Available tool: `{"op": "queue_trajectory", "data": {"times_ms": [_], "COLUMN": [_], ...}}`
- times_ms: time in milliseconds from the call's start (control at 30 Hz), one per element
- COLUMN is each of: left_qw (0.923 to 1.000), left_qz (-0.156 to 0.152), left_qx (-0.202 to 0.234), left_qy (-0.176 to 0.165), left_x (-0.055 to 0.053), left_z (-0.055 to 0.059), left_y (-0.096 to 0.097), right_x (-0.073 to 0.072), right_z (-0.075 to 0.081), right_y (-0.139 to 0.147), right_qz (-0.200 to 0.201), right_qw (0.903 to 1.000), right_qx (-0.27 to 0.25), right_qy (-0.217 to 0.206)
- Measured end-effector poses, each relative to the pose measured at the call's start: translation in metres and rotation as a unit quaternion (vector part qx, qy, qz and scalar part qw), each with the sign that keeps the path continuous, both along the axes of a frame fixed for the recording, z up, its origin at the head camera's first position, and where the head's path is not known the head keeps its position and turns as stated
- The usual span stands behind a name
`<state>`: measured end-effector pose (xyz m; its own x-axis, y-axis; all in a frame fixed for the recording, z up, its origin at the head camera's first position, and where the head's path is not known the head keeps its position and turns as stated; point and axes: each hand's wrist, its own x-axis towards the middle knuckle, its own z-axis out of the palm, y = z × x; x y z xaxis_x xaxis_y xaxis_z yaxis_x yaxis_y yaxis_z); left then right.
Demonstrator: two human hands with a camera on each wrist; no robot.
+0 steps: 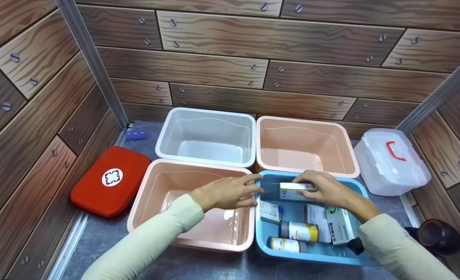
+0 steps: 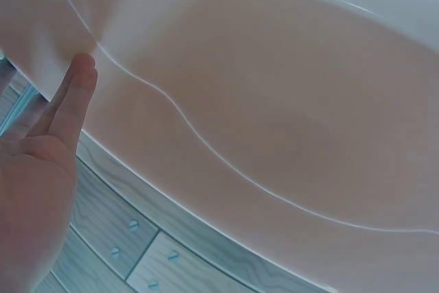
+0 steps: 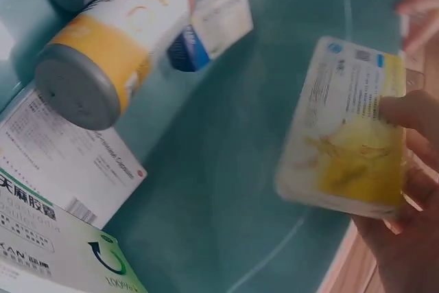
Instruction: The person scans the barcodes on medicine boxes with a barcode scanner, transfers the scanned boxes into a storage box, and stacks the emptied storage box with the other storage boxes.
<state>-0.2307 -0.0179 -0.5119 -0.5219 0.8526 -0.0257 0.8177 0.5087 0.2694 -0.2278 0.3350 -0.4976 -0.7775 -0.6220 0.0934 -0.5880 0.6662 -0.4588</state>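
Observation:
My right hand [image 1: 327, 188] grips a white and yellow medicine box [image 3: 343, 128] by one end, at the far side of the blue bin [image 1: 315, 256]. Thumb and fingers lie on opposite faces of it. Below, in that bin, lie a small white and blue box [image 1: 270, 211], two pill bottles with yellow-and-white labels [image 1: 299, 231] [image 1: 284, 245], a white carton [image 1: 317, 222] and a green-and-white carton [image 1: 336, 225]. My left hand [image 1: 231, 191] reaches over the front peach bin [image 1: 191, 245], fingers extended at the rim beside the blue bin, holding nothing.
Behind stand a grey bin [image 1: 206, 116] and another peach bin [image 1: 303, 126]. A red first-aid case [image 1: 97, 190] lies left, near a small purple object [image 1: 136, 135]. At right are a clear lidded box [image 1: 395, 163] and a dark rounded object [image 1: 439, 236]. Wood-patterned walls enclose the table.

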Motion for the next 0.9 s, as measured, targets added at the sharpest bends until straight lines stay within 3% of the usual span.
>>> {"op": "queue_trajectory", "data": {"times_ms": [367,467,567,733,900], "left_qw": [1.0000,1.0000,0.9999,0.9999,0.9998], "left_qz": [-0.004,-0.003,-0.004,-0.009,-0.013], "left_qx": [0.005,0.008,0.010,0.009,0.013], "left_qy": [0.001,0.000,0.000,0.006,0.006], "left_x": [-0.001,-0.002,-0.002,-0.001,-0.002], "left_z": [0.000,0.000,0.000,0.000,0.000], "left_y": [0.000,0.000,0.000,0.001,-0.001], "right_x": [0.009,0.011,0.013,0.018,0.024], "right_z": [0.027,0.031,0.034,0.033,0.031], "right_y": [0.030,0.038,0.049,0.071,0.089], "right_qz": [-0.081,-0.109,-0.146,-0.203,-0.232], "right_qw": [0.9881,0.9839,0.9801,0.9649,0.9508], "right_qx": [-0.119,-0.127,-0.127,-0.166,-0.201], "right_qy": [0.054,0.063,0.043,0.008,0.044]}}
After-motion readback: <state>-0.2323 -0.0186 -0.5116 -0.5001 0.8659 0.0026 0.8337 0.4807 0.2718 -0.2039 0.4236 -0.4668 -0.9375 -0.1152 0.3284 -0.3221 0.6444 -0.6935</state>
